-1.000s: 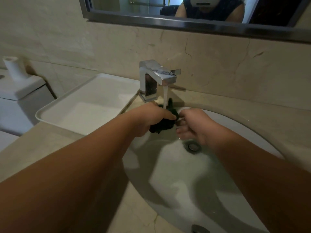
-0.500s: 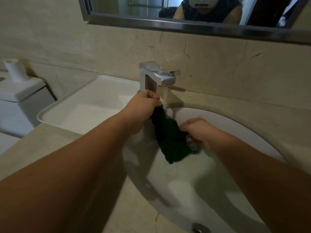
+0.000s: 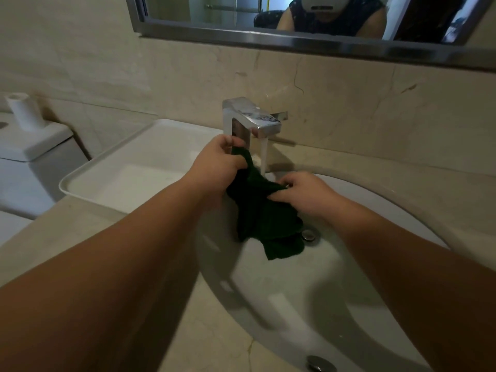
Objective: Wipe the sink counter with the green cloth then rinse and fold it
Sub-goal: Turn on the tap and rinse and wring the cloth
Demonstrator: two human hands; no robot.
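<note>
At the far left stands a white ceramic toilet tank (image 3: 32, 154) with a white paper roll (image 3: 24, 111) upright on its lid. Right of it, a shallow white rectangular tray (image 3: 88, 173) rests on the smooth beige marble worktop (image 3: 67, 237). My left hand (image 3: 214, 165) has its grip clamped on the upper corner of the dark green cloth (image 3: 263, 210), just in front of the square chrome tap (image 3: 249, 120), whose thin stream of water (image 3: 264, 157) falls beside that corner. The cloth hangs limp and bunched into the glossy white oval sink basin (image 3: 295, 304), partly hiding the round metal drain (image 3: 308, 234). My right hand (image 3: 303, 194) pinches the cloth's right edge. Above runs a steel-framed mirror (image 3: 295, 41). I can read no writing anywhere.
</note>
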